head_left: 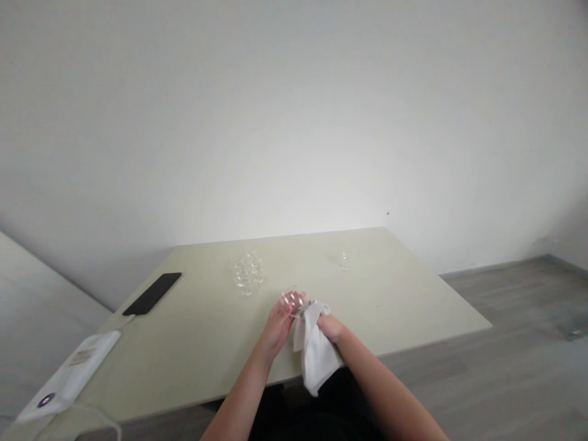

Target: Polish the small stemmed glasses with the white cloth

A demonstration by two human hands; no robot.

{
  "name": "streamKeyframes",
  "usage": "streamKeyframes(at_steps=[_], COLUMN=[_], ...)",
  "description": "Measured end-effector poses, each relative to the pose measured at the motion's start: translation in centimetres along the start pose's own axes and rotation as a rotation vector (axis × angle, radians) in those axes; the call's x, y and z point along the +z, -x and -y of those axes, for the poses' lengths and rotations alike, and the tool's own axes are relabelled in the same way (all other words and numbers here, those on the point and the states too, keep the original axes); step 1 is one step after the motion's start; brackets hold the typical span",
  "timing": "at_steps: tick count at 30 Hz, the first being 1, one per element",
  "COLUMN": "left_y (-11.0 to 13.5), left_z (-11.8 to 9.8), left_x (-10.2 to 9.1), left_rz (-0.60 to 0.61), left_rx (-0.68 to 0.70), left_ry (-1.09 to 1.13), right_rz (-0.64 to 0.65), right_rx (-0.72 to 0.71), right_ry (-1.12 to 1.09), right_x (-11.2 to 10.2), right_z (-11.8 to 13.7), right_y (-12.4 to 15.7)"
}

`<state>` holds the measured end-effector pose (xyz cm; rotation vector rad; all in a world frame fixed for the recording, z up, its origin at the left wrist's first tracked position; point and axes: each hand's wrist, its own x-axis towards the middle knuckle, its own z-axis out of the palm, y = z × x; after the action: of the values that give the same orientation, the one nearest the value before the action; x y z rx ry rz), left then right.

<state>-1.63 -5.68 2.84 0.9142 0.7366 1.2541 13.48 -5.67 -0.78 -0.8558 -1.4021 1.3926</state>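
My left hand (276, 321) is closed around a small clear glass (294, 300), held low over the near part of the table with its shine showing between the fingers. In my right hand (331, 327) is a white cloth (316, 352), bunched up against the near side of the glass. The cloth's lower end hangs down past the table's front edge. Part of the glass and the right fingertips are hidden by the cloth. Beyond my left hand stands a cluster of several clear glasses (248, 272). Another clear glass (344, 260) stands alone farther right.
The pale table (386, 294) backs onto a white wall (294, 122). Along its left side lie a flat black object (154, 294) and a white box-like device (73, 373) with a cable (98, 415). Grey wood-look floor (505, 361) shows at the right.
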Motion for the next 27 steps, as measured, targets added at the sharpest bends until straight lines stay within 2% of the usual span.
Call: streamKeyframes(at_steps=[2,5,6,7,10,12,16,18,20,23,24,27], left_y=[0.0,-0.3,-0.3,-0.2,0.2,0.4,0.2,0.1,0.3,0.8,0.9,1.0], left_z=[-0.3,-0.4,-0.3,-0.2,-0.3,-0.5,-1.0,-1.0,-0.8,-0.5,-0.5,-0.5], left_x=[0.1,0.1,0.0,-0.1,-0.4,-0.3,-0.1,-0.1,-0.3,-0.7,-0.8,-0.9], left_rz=[-0.038,-0.249,-0.276,-0.262,-0.063,0.012,-0.136,-0.168,-0.096,0.101,0.132,0.08], left_rx=[0.015,0.041,0.032,0.018,-0.007,0.008,0.065,0.06,0.04,-0.003,-0.008,0.011], left_ry=[-0.055,-0.21,-0.219,-0.195,-0.057,-0.057,-0.246,-0.253,-0.163,-0.039,-0.03,-0.122], right_rz=[-0.033,-0.102,-0.105,-0.094,-0.009,0.01,-0.099,-0.109,-0.054,0.044,0.05,0.022], right_rx=[0.026,-0.065,-0.082,-0.07,0.071,0.099,-0.001,-0.003,0.059,0.164,0.17,0.175], right_ry=[0.0,0.092,0.101,0.084,-0.057,-0.091,0.0,0.007,-0.062,-0.176,-0.188,-0.201], right_x=[0.0,0.1,0.1,0.1,-0.1,-0.2,-0.3,-0.3,-0.5,-1.0,-1.1,-0.9], right_z=[-0.1,-0.2,-0.3,-0.3,-0.1,0.2,0.3,0.1,-0.1,-0.3,-0.3,-0.1], right_y=[0.0,-0.3,-0.4,-0.5,-0.2,0.0,0.0,-0.1,0.0,0.4,0.5,0.3])
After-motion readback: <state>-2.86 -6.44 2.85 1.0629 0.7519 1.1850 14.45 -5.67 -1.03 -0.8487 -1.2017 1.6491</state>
